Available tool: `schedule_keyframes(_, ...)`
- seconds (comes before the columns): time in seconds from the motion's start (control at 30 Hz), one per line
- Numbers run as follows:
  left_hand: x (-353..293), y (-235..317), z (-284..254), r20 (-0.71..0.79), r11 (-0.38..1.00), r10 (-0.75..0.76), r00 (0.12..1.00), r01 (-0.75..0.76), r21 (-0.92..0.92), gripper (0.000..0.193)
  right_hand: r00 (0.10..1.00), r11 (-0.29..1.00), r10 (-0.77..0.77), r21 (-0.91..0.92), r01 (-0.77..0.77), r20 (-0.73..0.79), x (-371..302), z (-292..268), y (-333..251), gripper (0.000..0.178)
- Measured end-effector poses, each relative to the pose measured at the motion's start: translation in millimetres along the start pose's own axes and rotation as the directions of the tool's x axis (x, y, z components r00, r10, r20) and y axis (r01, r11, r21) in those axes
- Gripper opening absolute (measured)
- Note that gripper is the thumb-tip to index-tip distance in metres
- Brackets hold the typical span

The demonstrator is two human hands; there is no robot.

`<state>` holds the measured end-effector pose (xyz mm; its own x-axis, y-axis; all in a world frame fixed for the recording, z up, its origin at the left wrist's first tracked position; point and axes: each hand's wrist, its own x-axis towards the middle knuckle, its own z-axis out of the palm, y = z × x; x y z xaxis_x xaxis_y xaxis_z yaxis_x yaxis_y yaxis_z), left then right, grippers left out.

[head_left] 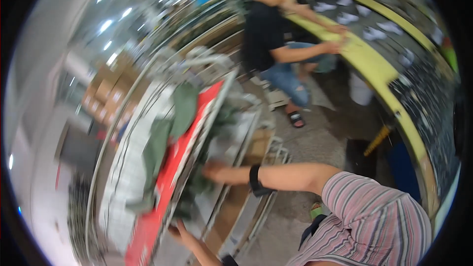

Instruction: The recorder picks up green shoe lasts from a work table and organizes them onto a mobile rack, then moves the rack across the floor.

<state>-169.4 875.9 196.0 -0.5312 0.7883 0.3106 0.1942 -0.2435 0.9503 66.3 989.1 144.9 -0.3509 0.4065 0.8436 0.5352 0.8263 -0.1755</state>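
Your right hand (214, 171) is by the green pieces (199, 186) on a rack shelf, mid-frame. Your left hand (181, 234) is near the red strip (180, 160), low in the frame; it's blurry, so I can't tell if either grip is apart or clamped.

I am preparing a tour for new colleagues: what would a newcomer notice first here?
Probably the long red strip sloping through left of centre, beside dull green pieces. Next come the yellow-edged table curving down the right side, bearing white pieces, and a person in a black top at upper centre.
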Motion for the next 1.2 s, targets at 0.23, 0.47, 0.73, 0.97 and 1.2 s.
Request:
schedule_keyframes(0.23,-141.0,-19.3,46.8,0.395,0.958,-0.224,0.891,0.126,0.258,0.032,0.683,0.501,0.56,0.465,-0.73,0.469,-96.3,-96.8,-55.7,0.039)
schedule_keyframes(0.47,-258.1,-18.1,156.5,0.878,0.973,-0.23,0.419,0.131,0.192,0.029,0.366,0.173,0.701,0.351,-0.92,0.613,-230.0,-216.4,-72.1,0.032)
schedule_keyframes(0.73,-380.5,-1.6,176.8,0.938,0.926,-0.339,0.078,0.207,0.317,0.031,-0.201,-0.432,0.819,0.346,-0.833,0.537,-414.3,-386.3,-136.1,0.025)
schedule_keyframes(0.97,-444.2,9.9,194.5,0.946,0.928,-0.318,-0.065,0.184,0.324,0.031,-0.412,-0.599,0.785,0.402,-0.692,0.462,-489.3,-449.1,-190.7,0.03)
schedule_keyframes(1.2,-472.6,-5.3,223.6,0.928,0.953,-0.209,-0.309,0.15,0.265,0.028,-0.29,-0.536,0.826,0.514,-0.67,0.484,-513.3,-446.0,-201.1,0.03)
